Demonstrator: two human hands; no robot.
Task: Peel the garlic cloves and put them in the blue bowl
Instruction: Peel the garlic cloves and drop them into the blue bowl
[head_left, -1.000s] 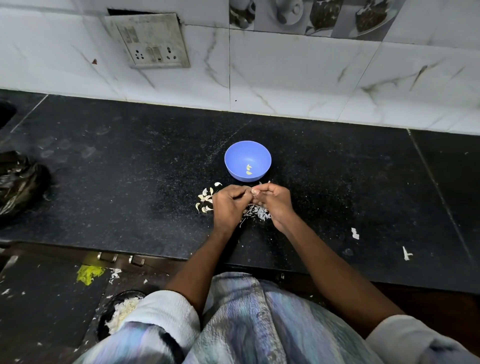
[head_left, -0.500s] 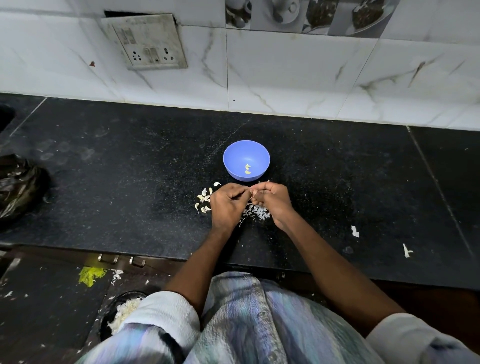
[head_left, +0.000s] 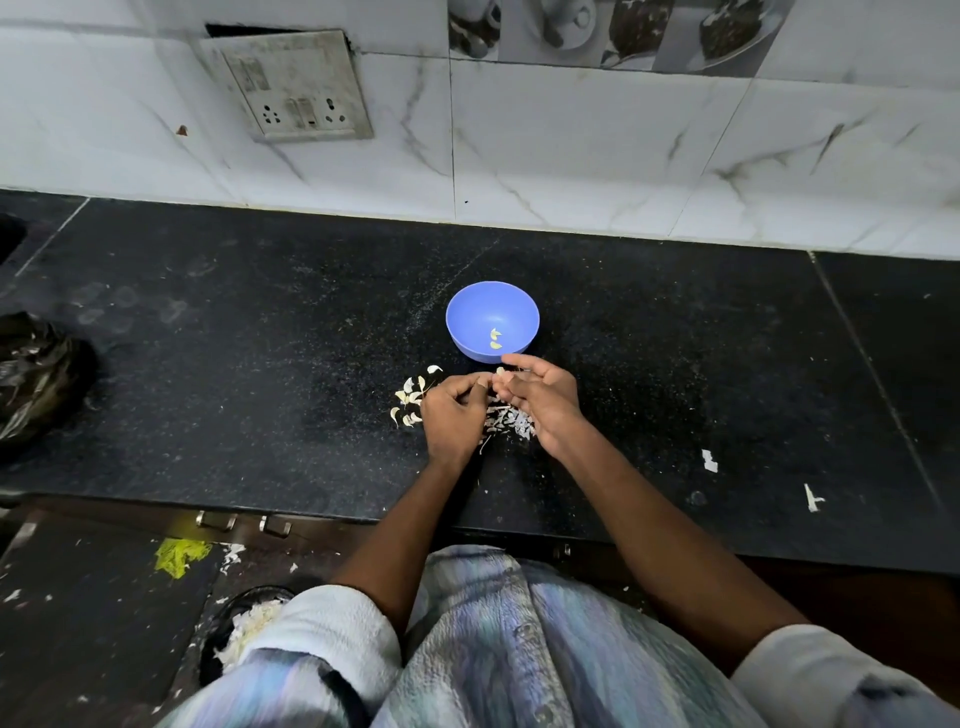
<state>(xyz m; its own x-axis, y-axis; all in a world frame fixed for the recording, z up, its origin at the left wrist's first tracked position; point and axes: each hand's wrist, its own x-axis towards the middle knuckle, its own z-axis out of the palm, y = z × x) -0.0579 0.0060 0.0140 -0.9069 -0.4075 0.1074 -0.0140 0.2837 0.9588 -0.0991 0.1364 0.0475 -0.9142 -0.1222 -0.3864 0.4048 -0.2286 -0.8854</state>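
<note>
The blue bowl (head_left: 470, 312) stands on the black counter (head_left: 260, 364) with two peeled cloves (head_left: 496, 339) inside. Just in front of it, my right hand (head_left: 545, 402) pinches a small garlic clove (head_left: 500, 371) between thumb and forefinger, palm turned partly up. My left hand (head_left: 451, 415) is curled beside it, its fingertips meeting the same clove. A little heap of unpeeled cloves (head_left: 410, 397) lies left of my left hand. Loose white peel (head_left: 511, 418) is scattered between and under both hands.
The tiled wall with a socket plate (head_left: 291, 85) runs behind the counter. A black plastic bag (head_left: 36, 374) sits at the counter's far left. Two peel scraps (head_left: 709, 461) lie to the right. Below the counter edge, a dark container of peel (head_left: 244, 629) sits on the floor.
My right hand has turned its palm upward and spread its fingers toward the bowl, exposing the clove. My left hand stays curled in the same place.
</note>
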